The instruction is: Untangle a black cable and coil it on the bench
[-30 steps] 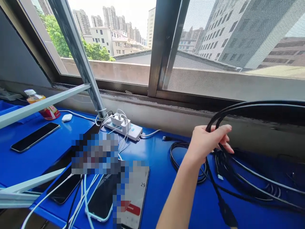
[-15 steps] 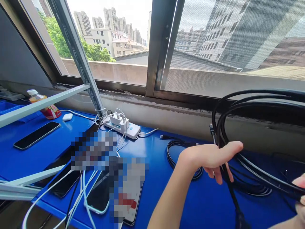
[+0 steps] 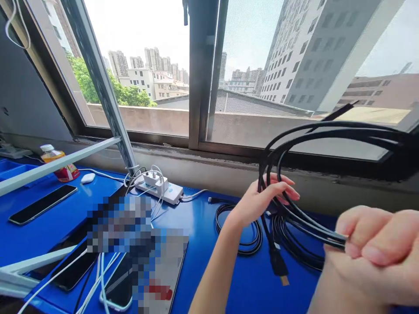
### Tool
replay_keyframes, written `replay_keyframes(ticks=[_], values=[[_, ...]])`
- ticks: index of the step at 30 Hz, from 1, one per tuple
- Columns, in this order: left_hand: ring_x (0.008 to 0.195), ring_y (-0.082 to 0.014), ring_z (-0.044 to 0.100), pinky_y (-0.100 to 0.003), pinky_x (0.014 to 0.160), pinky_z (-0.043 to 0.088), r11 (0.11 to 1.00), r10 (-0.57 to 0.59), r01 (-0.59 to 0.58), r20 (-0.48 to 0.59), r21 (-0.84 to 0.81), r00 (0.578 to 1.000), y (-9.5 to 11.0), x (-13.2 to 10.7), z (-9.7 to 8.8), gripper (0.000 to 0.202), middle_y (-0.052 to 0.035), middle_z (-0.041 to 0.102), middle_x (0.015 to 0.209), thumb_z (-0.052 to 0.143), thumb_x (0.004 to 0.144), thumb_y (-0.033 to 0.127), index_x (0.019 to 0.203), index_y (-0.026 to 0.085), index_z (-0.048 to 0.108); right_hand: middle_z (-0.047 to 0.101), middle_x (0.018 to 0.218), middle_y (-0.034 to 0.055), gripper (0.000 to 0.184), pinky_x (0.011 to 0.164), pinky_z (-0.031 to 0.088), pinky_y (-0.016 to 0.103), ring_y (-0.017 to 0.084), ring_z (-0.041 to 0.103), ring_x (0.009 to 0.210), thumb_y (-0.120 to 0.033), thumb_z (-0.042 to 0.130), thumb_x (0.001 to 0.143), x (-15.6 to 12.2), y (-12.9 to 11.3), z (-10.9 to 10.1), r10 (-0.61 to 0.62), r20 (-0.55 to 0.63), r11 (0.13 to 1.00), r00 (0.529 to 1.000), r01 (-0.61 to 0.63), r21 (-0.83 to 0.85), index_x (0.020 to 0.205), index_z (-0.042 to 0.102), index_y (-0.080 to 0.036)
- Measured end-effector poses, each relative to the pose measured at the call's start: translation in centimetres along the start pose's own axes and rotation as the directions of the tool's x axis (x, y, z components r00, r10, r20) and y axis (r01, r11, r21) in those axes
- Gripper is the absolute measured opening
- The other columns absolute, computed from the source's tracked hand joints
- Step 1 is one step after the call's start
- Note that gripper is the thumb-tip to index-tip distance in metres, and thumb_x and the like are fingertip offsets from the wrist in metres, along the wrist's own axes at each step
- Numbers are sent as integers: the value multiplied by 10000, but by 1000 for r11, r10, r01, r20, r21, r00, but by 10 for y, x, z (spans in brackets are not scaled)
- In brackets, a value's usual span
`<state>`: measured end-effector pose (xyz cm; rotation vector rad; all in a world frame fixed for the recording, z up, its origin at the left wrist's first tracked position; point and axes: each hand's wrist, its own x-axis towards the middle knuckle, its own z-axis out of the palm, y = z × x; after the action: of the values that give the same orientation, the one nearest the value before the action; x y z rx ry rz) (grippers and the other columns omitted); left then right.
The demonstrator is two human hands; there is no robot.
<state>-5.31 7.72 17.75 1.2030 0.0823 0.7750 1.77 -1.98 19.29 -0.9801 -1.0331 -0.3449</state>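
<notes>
tabletop (image 3: 198, 224) below, window frame (image 3: 198, 74) behind; right hand (image 3: 376, 253) grips cable loop (image 3: 327, 134).

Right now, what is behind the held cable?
Behind it: window, wall and, on the table, a black coil. The held cable and right hand hide part of the coil.

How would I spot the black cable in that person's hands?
Below the window runs a blue table; look to the picture's right. There, a looped black cable runs between the left hand and the clenched right hand. Unlike the coils lying on the table, it is held up, with a wide plug dangling.
</notes>
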Motion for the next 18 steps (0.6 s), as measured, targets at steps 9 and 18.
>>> replay_keyframes(ticks=[9, 18], values=[[394, -90, 509, -184, 414, 390, 938, 214, -293, -360, -182, 908, 15, -2, -6, 501, 99, 468, 470, 770, 646, 591, 823, 193, 523, 602, 656, -46, 494, 329, 401, 218, 57, 410, 314, -519, 652, 828, 11, 18, 34, 263, -69, 961, 962, -255, 105, 1200, 566, -206], [329, -37, 342, -179, 339, 200, 917, 360, -266, -324, 299, 875, 40, -29, -34, 412, 75, 468, 459, 701, 740, 567, 845, 176, 628, 664, 962, 19, 436, 369, 476, 233, 61, 483, 394, -466, 705, 797, 0, 17, 31, 57, 166, 998, 984, -59, 4, 1195, 616, -312]])
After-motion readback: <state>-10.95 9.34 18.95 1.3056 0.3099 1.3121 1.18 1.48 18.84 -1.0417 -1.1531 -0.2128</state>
